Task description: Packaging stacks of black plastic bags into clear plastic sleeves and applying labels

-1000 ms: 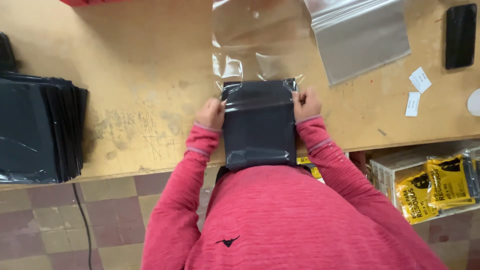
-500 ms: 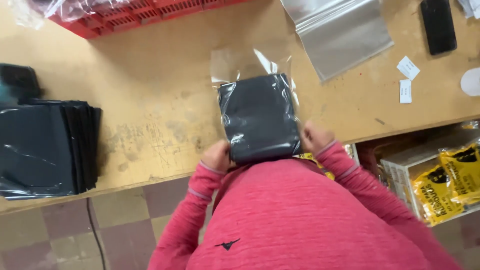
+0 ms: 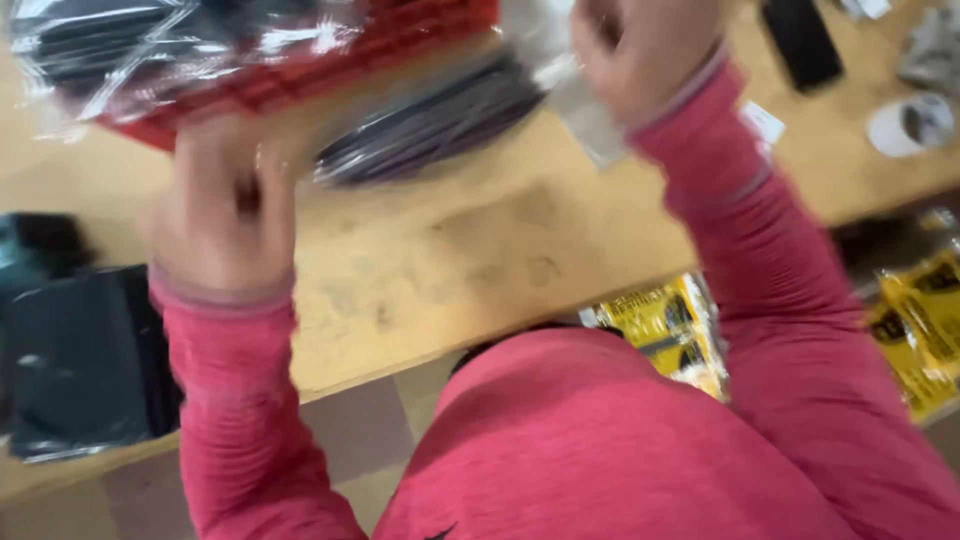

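Bagged dark garment (image 3: 430,125), already inside its clear plastic sleeve, is held blurred above the desk (image 3: 450,260) near the far edge, left hand (image 3: 225,215) and right hand (image 3: 640,60) both clenched on its ends, not yet set in the red crate (image 3: 300,70).

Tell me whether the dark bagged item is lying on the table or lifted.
Lifted: both hands, left and right, hold the dark bagged item tilted above the table.

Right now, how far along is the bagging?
Done: a dark folded item sits inside the clear plastic bag. In hand: the left hand and right hand lift that bag toward the red plastic crate. Left: a stack of dark flat packets on the wooden table.
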